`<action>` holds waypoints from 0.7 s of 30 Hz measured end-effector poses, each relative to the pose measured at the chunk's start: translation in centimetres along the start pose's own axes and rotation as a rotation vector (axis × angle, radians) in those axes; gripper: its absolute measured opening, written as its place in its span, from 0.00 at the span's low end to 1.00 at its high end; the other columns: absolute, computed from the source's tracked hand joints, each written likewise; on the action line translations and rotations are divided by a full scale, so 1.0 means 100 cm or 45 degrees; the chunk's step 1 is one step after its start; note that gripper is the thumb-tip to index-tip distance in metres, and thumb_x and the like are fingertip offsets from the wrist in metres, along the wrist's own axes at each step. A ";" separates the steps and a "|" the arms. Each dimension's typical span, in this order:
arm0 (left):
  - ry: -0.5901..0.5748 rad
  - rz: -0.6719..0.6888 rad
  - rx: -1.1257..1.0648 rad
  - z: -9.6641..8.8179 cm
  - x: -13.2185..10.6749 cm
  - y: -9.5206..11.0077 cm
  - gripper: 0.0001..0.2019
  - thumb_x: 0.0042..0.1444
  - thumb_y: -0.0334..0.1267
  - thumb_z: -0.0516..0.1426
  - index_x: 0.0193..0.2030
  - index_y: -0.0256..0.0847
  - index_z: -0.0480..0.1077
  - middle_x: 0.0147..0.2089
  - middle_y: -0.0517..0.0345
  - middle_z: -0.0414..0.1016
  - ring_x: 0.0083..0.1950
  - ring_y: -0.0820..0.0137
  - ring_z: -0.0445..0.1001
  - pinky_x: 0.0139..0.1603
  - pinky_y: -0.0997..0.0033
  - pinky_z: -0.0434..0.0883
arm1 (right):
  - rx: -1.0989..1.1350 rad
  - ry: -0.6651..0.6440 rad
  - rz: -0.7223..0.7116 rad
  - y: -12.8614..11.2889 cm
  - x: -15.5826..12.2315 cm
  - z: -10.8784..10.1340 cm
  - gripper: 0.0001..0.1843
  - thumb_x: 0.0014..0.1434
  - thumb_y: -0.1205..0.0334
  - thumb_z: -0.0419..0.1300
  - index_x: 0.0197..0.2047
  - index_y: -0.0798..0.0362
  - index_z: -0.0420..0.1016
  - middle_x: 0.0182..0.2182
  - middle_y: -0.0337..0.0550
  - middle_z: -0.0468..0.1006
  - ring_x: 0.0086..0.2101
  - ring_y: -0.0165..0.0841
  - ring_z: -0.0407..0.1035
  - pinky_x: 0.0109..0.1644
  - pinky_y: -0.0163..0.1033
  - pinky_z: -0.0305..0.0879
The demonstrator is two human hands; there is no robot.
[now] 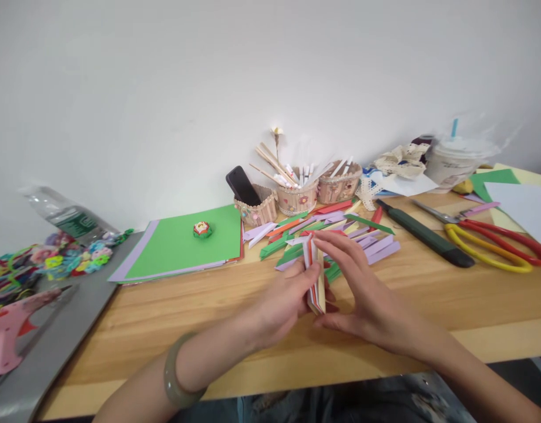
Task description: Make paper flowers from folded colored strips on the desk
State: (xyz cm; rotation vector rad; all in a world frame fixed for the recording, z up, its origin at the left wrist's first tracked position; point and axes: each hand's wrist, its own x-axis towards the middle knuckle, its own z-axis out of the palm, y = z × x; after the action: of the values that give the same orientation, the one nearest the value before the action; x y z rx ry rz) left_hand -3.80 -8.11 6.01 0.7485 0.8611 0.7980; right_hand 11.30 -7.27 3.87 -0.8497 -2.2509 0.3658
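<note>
A small bundle of folded paper strips (315,288), in white, red and pale yellow, stands on edge over the table's front part. My left hand (294,294) is closed round its left side, the thumb pressed across its face. My right hand (356,282) spans its length, with fingertips at the far end and the thumb at the near end. Part of the bundle hides behind my fingers. Just beyond both hands lies a loose heap of folded paper strips (378,247) in purple, green, red and cream.
Green paper sheets (177,241) carry a small paper flower (202,229). Behind the heap stand decorated cups (296,200) and a phone (242,185). To the right lie a dark green cutter (424,235), scissors (486,235) and a drink cup (455,161). A pink glue gun (10,329) lies left.
</note>
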 end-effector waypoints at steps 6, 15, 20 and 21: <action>-0.031 0.011 0.143 0.001 -0.004 -0.002 0.11 0.56 0.45 0.52 0.38 0.39 0.61 0.30 0.62 0.61 0.29 0.76 0.62 0.30 0.75 0.59 | 0.000 -0.012 -0.019 0.002 -0.002 -0.001 0.52 0.47 0.59 0.65 0.65 0.47 0.33 0.62 0.52 0.48 0.62 0.45 0.42 0.62 0.53 0.48; 0.070 0.303 0.726 -0.001 -0.004 -0.004 0.17 0.60 0.46 0.44 0.51 0.40 0.56 0.36 0.56 0.63 0.34 0.71 0.63 0.39 0.69 0.64 | 0.128 0.200 0.182 -0.003 0.000 -0.003 0.36 0.53 0.47 0.58 0.61 0.47 0.49 0.57 0.52 0.57 0.57 0.44 0.54 0.53 0.48 0.61; 0.303 0.488 1.426 -0.004 -0.001 -0.004 0.17 0.60 0.44 0.42 0.52 0.37 0.55 0.47 0.44 0.66 0.47 0.59 0.67 0.47 0.56 0.63 | 0.188 0.177 0.509 -0.014 0.005 -0.003 0.13 0.58 0.51 0.53 0.38 0.51 0.68 0.25 0.39 0.72 0.25 0.31 0.66 0.28 0.36 0.62; 0.351 0.496 1.555 -0.004 0.000 -0.005 0.17 0.60 0.42 0.42 0.52 0.36 0.55 0.48 0.43 0.66 0.48 0.57 0.67 0.47 0.54 0.64 | 0.169 0.139 0.527 -0.016 0.007 -0.002 0.12 0.57 0.51 0.53 0.33 0.52 0.68 0.22 0.38 0.71 0.23 0.30 0.65 0.26 0.35 0.60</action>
State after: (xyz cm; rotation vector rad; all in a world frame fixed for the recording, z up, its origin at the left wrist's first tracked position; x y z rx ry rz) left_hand -4.01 -8.26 5.44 1.9524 1.4876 0.6632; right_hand 10.33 -8.01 5.14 -1.2326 -1.9190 0.6339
